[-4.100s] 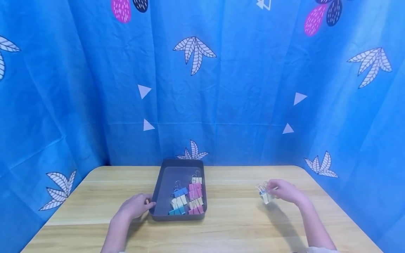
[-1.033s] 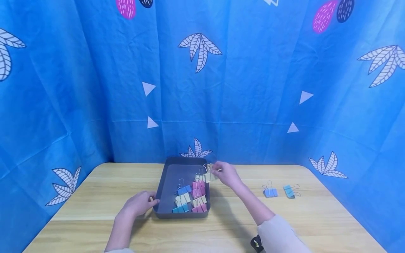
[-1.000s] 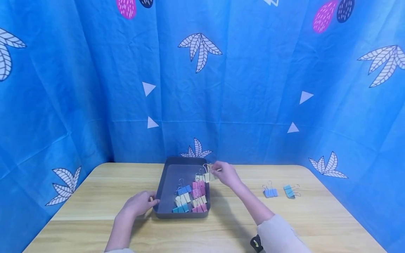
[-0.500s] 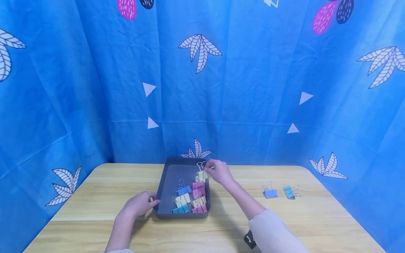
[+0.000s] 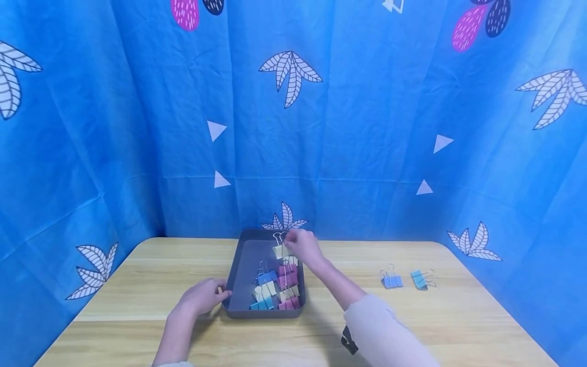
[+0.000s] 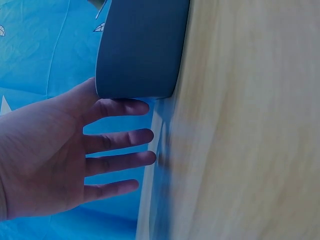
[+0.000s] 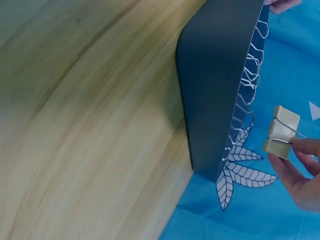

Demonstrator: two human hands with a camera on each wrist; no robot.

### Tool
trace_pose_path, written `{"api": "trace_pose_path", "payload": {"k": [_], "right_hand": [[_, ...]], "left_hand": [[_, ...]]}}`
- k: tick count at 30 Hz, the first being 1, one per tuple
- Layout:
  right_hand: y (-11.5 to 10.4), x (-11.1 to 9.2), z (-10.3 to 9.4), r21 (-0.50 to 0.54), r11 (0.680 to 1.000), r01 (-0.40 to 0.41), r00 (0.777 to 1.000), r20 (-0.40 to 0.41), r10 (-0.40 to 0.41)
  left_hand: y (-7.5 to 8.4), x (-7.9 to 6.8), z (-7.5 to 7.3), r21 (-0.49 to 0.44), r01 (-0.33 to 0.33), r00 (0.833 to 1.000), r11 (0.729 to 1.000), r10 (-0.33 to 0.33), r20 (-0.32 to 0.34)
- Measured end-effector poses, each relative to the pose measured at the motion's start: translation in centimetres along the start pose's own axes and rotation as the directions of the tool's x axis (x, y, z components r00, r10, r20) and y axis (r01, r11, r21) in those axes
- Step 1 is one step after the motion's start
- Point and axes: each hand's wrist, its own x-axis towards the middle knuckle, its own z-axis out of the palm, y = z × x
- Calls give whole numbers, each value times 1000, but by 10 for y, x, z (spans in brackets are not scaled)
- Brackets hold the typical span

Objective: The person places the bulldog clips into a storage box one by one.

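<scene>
My right hand [image 5: 303, 244] pinches a pale yellow binder clip [image 5: 281, 251] over the far right of a dark grey tray [image 5: 263, 314]. In the right wrist view, finger and thumb grip that clip by a wire handle, apart from the tray. Binder clips lie inside in two columns: pink clips [image 5: 288, 280] and yellow ones along the right wall, then blue [image 5: 267, 277], yellow [image 5: 265, 290] and teal [image 5: 262, 304] beside them. At the tray's left wall, my left hand [image 5: 202, 295] holds the edge, thumb over the rim. Its other fingers [image 6: 120, 161] extend straight and spread outside.
To the right on the wooden table [image 5: 449, 326] lie a blue binder clip [image 5: 392, 280] and a teal binder clip [image 5: 420, 280]. A blue patterned curtain [image 5: 357, 127] surrounds the table. Under the right sleeve [image 5: 385, 331] shows a black object [image 5: 349, 340].
My right hand has taken the yellow clip from the right side of the table and carried it left over the tray. My left hand has stayed at the tray's edge.
</scene>
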Motion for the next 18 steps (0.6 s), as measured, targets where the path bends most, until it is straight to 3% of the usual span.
{"api": "trace_pose_path", "payload": {"k": [7, 18], "right_hand": [[-5, 6, 14, 10, 1000, -4, 1000, -12, 4], [-5, 12, 33, -85, 993, 81, 996, -39, -85]], "left_hand": [[-1, -1, 0, 11, 1, 1000, 1000, -1, -6], [1, -2, 0, -2, -2, 1000, 1000, 2, -12]]}}
